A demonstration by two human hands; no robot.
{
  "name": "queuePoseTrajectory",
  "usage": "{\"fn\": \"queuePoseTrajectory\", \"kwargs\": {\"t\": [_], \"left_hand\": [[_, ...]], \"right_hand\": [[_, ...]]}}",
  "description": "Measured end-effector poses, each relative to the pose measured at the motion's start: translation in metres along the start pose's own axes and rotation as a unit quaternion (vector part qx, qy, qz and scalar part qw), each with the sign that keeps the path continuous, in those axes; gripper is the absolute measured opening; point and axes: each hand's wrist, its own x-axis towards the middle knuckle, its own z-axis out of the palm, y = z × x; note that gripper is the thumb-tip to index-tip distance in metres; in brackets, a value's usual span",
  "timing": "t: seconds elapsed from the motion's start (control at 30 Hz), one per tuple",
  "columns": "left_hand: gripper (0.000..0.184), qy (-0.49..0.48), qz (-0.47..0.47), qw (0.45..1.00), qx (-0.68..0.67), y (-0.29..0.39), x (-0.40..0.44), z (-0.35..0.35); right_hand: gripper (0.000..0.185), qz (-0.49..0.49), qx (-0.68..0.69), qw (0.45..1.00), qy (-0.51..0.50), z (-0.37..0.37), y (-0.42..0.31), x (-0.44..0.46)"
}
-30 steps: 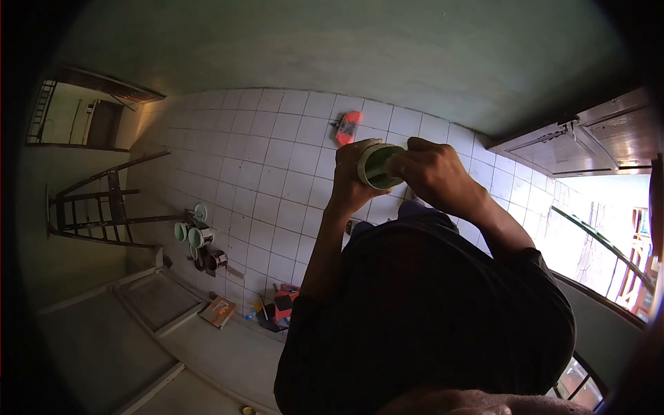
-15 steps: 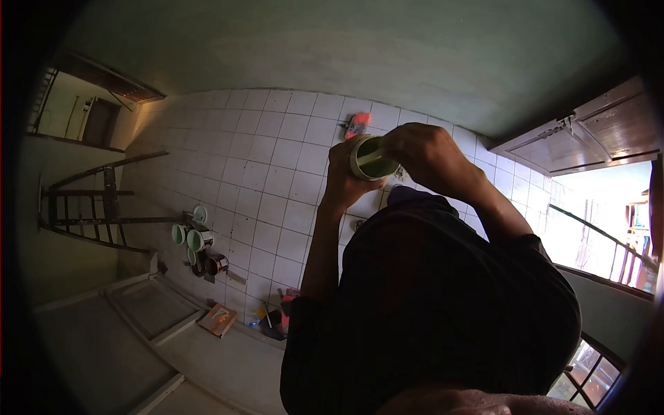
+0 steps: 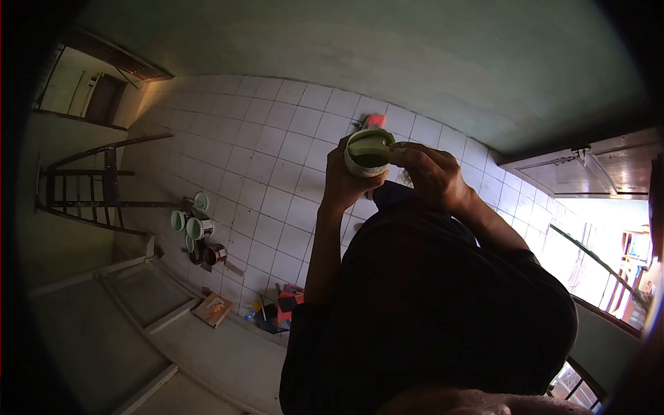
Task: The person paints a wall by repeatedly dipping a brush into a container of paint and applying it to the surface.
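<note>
My left hand [image 3: 337, 176] is wrapped around a small round paint pot [image 3: 365, 169], tilted so that its open mouth shows. Green paint [image 3: 370, 160] covers the inside. In my right hand [image 3: 437, 174], at the pot's right rim, the fingers pinch a flat, paint-coated stick [image 3: 373, 148]. Its pale green length lies across the pot's mouth. The exact kind of this tool is hard to make out.
Several paint buckets [image 3: 199, 229] stand on the white tiled floor [image 3: 270, 183], near a wooden ladder [image 3: 111, 183]. A red object [image 3: 375, 120] lies by the green wall [image 3: 346, 41]. A cardboard box [image 3: 212, 309] sits lower left, and an open shutter [image 3: 588, 166] juts out at right.
My right hand has drawn back slightly right and down from over the pot. The stick now shows higher across its mouth. The view has turned a little.
</note>
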Motion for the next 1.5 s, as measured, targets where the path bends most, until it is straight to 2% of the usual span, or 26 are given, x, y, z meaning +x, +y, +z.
{"fn": "queuePoseTrajectory", "kwargs": {"t": [0.07,0.37,0.47,0.53,0.63,0.77,0.83,0.9,1.03,1.17,1.3,1.43,1.5], "left_hand": [[0.077,0.000,-0.006,1.000,0.019,-0.007,0.019,-0.008],[0.078,-0.053,-0.047,0.995,0.065,-0.043,0.143,-0.026],[0.078,-0.093,-0.062,0.991,0.072,-0.056,0.189,-0.023],[0.079,-0.120,-0.069,0.988,0.070,-0.067,0.213,-0.021],[0.077,-0.121,-0.114,0.986,0.024,-0.076,0.236,-0.016],[0.077,-0.151,-0.086,0.984,0.036,-0.085,0.264,-0.022],[0.078,-0.167,-0.077,0.982,0.037,-0.090,0.272,-0.029],[0.078,-0.174,-0.077,0.982,0.016,-0.095,0.279,-0.040],[0.077,-0.204,-0.104,0.973,-0.029,-0.111,0.289,-0.080],[0.076,-0.226,-0.093,0.967,-0.072,-0.122,0.295,-0.144],[0.076,-0.232,-0.033,0.972,-0.001,-0.130,0.288,-0.228],[0.076,-0.236,-0.036,0.971,-0.002,-0.137,0.277,-0.309],[0.075,-0.230,-0.043,0.972,-0.038,-0.141,0.272,-0.340]], "right_hand": [[0.039,-0.014,-0.005,1.000,0.013,0.010,0.021,0.011],[0.046,0.032,-0.004,0.999,0.043,0.034,0.123,0.069],[0.038,0.065,-0.011,0.995,0.074,0.024,0.149,0.095],[0.028,0.137,0.013,0.989,0.058,0.013,0.164,0.112],[0.022,0.156,0.021,0.986,0.056,0.008,0.186,0.124],[0.024,0.153,0.005,0.988,0.031,0.014,0.201,0.130],[0.025,0.149,-0.001,0.987,0.056,0.026,0.205,0.136],[0.024,0.194,-0.005,0.979,0.056,0.035,0.203,0.146],[0.018,0.241,-0.017,0.968,0.067,0.064,0.185,0.170],[0.018,0.271,-0.005,0.960,0.070,0.116,0.156,0.202],[0.019,0.229,-0.063,0.970,0.055,0.180,0.124,0.246],[0.019,0.221,-0.040,0.972,0.063,0.245,0.092,0.285],[0.022,0.192,-0.080,0.974,0.096,0.273,0.080,0.302]]}}
